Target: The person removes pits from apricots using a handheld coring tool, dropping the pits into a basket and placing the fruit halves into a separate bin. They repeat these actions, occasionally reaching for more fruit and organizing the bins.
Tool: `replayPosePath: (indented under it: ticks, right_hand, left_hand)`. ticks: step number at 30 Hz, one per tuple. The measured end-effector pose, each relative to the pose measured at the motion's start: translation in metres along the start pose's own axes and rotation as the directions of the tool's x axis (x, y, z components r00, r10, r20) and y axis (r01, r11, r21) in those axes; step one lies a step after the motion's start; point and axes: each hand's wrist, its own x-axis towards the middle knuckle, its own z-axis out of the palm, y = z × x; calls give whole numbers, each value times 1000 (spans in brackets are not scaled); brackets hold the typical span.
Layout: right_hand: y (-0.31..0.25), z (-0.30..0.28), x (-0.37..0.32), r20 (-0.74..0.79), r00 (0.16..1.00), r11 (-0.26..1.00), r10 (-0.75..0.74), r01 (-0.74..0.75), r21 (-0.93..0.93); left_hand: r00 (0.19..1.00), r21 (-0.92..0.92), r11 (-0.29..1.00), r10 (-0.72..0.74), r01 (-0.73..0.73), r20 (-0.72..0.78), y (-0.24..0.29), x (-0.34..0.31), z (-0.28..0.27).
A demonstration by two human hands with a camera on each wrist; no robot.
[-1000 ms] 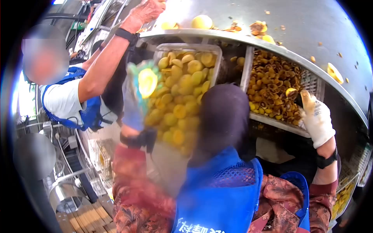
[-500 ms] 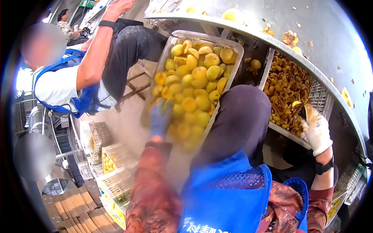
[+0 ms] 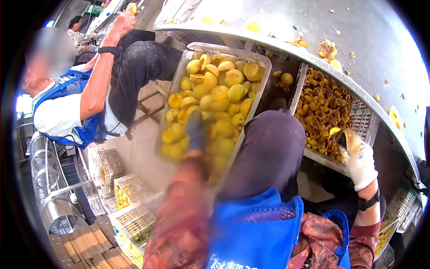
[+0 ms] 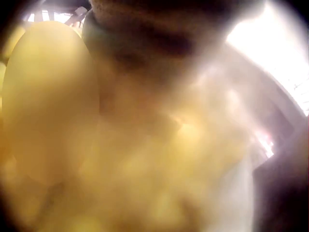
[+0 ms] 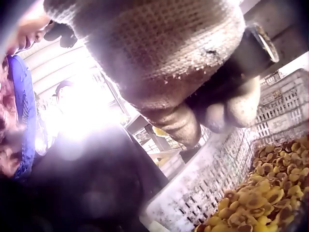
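My left hand [image 3: 195, 132], in a blue-grey glove and blurred, reaches down among yellow fruit halves [image 3: 219, 93] in a pale crate [image 3: 264, 83]. Its fingertips are partly hidden, and whether they grip a fruit cannot be told. Close yellow fruit [image 4: 50, 101] blurs the left wrist view. My right hand [image 3: 362, 165], in a soiled white glove [image 5: 169, 53], curls round a dark tool [image 5: 241, 58] with a metal loop at its end. It is at the right side of a crate of small brown-yellow scraps [image 3: 324, 107]. A yellow piece [image 3: 334, 131] lies by the tool.
A metal table [image 3: 358, 49] with a raised rim and fruit bits curves above both crates. Another person [image 3: 65, 107] sits at the left. My knee [image 3: 273, 143] stands between the crates. Stacked crates [image 3: 134, 219] and cardboard [image 3: 89, 242] are at the lower left.
My left hand was raised at the crate's left with a bright fruit half, then came down; now it is farther in among the fruit. My right hand stays by the scraps, still holding the tool.
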Motion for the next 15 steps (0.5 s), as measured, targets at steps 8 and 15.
replayPosePath:
  ticks: [8,15]
  right_hand:
    - [-2,5,4,-63,992,994,-107,105,-38]
    - [-2,6,-2,-10,997,996,-78,77,-54]
  left_hand:
    - [993,2,999,42,-42,111,-4,-7,-3]
    - [945,183,939,251,-290,211,63,41,-22]
